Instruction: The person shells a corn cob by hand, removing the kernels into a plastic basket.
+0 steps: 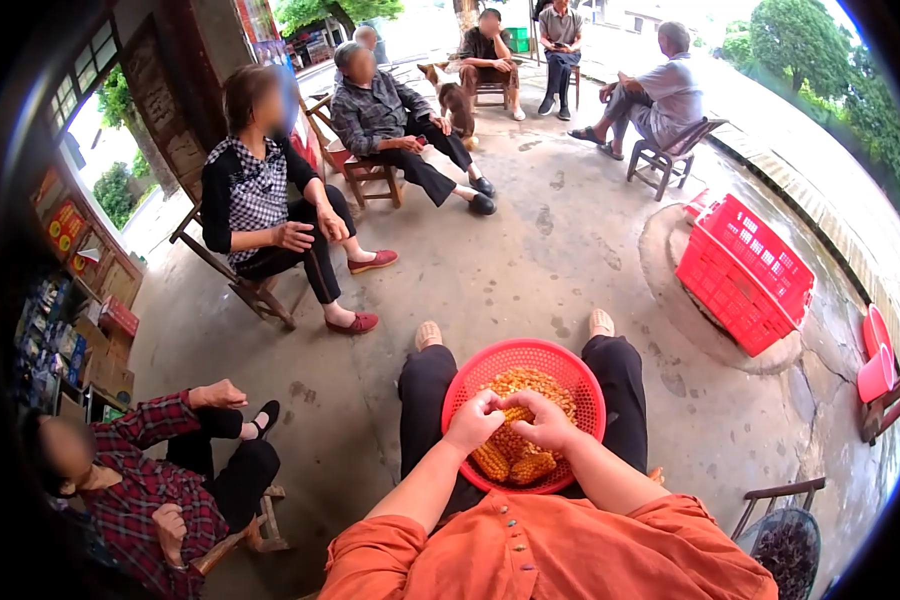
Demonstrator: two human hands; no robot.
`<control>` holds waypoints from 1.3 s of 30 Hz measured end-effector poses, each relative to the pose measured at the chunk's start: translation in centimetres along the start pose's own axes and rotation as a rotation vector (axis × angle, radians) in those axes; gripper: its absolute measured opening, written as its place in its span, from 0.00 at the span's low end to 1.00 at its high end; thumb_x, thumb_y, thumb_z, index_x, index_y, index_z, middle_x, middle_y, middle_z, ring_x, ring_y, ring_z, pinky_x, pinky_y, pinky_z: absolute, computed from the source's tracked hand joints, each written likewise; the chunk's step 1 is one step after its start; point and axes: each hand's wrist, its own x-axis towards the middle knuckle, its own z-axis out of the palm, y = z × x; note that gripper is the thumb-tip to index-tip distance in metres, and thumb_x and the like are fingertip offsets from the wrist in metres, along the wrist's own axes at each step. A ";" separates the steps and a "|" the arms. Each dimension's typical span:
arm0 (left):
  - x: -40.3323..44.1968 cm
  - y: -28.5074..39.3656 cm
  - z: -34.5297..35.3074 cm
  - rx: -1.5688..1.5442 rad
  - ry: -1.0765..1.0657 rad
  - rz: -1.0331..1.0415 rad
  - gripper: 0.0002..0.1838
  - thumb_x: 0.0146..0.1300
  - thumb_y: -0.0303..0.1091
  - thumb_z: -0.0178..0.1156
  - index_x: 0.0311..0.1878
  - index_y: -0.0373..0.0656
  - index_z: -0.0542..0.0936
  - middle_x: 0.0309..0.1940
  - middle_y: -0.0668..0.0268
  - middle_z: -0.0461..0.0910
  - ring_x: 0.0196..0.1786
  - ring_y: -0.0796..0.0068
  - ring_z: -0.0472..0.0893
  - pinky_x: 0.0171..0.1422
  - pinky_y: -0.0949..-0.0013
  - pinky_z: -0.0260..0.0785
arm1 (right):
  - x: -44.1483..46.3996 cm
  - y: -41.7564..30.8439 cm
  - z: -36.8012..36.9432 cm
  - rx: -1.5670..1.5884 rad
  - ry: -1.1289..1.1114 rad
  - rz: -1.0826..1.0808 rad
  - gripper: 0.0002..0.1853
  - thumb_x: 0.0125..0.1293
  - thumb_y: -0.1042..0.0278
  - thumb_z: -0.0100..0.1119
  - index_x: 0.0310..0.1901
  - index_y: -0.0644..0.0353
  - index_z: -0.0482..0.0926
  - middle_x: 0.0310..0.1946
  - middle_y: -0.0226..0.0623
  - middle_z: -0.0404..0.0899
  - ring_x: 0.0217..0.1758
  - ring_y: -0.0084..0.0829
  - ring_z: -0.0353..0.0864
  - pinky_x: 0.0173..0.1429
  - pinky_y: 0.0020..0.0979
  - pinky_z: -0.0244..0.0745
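A red plastic colander basket (592, 392) rests on my lap between my knees. Loose orange corn kernels (538, 382) fill its far part, and several corn cobs (533, 468) lie at the near side. Over the basket, my left hand (473, 421) and my right hand (544, 422) meet with curled fingers around a corn cob (515, 415). Both thumbs press close together on it. My fingers hide much of this cob.
Several people sit on wooden chairs around the concrete floor (490, 260). A dog (457, 105) sits among them. Stacked red crates (745, 275) stand to the right, near pink basins (876, 372). A chair with a dark-filled container (785, 550) is at lower right.
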 end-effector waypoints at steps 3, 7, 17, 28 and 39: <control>0.2 -1.0 -0.3 0.033 0.019 0.039 0.07 0.59 0.23 0.55 0.41 0.40 0.75 0.33 0.72 0.76 0.35 0.85 0.74 0.39 0.77 0.68 | 0.0 0.1 0.3 -0.051 0.028 -0.018 0.20 0.58 0.70 0.63 0.53 0.61 0.77 0.48 0.44 0.78 0.56 0.41 0.77 0.63 0.35 0.70; 0.1 -0.5 -0.3 0.013 0.018 0.042 0.07 0.60 0.23 0.55 0.41 0.40 0.76 0.33 0.72 0.76 0.36 0.85 0.74 0.40 0.77 0.68 | 0.0 -0.4 0.2 -0.049 0.029 -0.006 0.20 0.58 0.70 0.63 0.54 0.61 0.77 0.49 0.44 0.78 0.55 0.40 0.78 0.63 0.35 0.70; -0.4 1.8 -0.1 -0.135 0.026 -0.117 0.06 0.66 0.24 0.54 0.44 0.42 0.76 0.33 0.73 0.76 0.31 0.87 0.74 0.38 0.80 0.68 | 0.1 -1.0 -0.2 0.196 0.044 0.213 0.20 0.63 0.73 0.63 0.57 0.61 0.75 0.50 0.28 0.77 0.53 0.20 0.75 0.59 0.26 0.71; -0.2 0.7 -0.1 -0.163 0.011 -0.053 0.03 0.70 0.29 0.55 0.44 0.44 0.76 0.32 0.74 0.76 0.30 0.87 0.74 0.35 0.80 0.68 | 0.2 -1.3 -0.2 0.322 0.039 0.218 0.21 0.62 0.73 0.64 0.57 0.60 0.75 0.51 0.28 0.77 0.55 0.20 0.74 0.61 0.24 0.69; 0.0 0.8 0.0 -0.087 0.052 -0.040 0.05 0.72 0.34 0.55 0.42 0.44 0.76 0.29 0.74 0.75 0.27 0.87 0.73 0.33 0.79 0.68 | 0.1 0.0 0.2 0.325 0.071 0.196 0.20 0.61 0.72 0.64 0.56 0.62 0.75 0.52 0.34 0.77 0.58 0.25 0.74 0.64 0.28 0.68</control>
